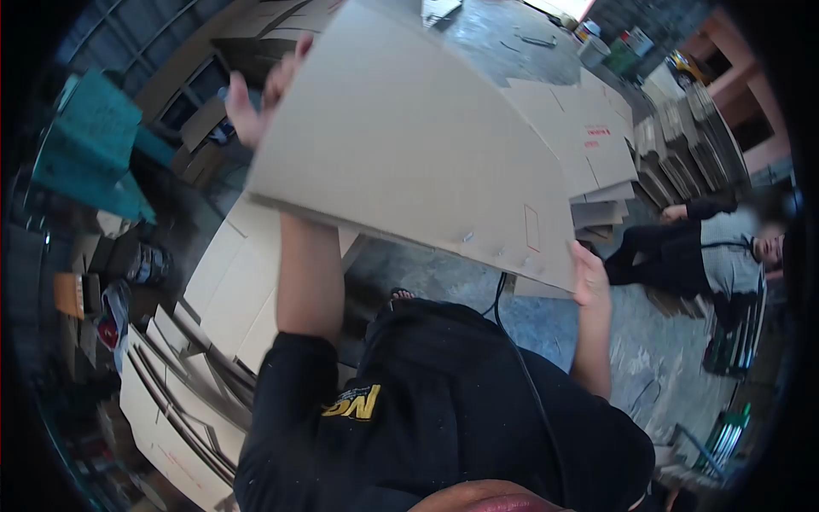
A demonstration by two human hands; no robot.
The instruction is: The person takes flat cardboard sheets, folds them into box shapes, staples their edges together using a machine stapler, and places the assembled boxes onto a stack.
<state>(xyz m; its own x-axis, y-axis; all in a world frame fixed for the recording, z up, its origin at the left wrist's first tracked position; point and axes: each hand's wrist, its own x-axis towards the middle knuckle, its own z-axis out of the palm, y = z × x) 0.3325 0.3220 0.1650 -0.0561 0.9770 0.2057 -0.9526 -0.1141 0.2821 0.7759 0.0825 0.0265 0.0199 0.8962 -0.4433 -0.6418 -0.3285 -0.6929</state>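
Note:
A large flat sheet of brown cardboard [409, 145] is raised in front of my chest, tilted, with a small red printed rectangle and a few small marks near its lower right edge. My right hand [589, 275] grips its right corner, thumb along the edge. My left hand [256, 107] is at the sheet's upper left edge, slightly blurred, with its fingers apart. The sheet covers part of that hand and the wrist, so contact with the back of the sheet cannot be made out.
Flat cardboard [230, 264] lies to my left, above a leaning stack of sheets [171, 418]. Printed cardboard [576, 128] lies ahead, beside bundled stacks [691, 141]. Another person [725, 252] is at the right. A teal machine [90, 154] stands at the left. A black cable [533, 384] hangs down my front.

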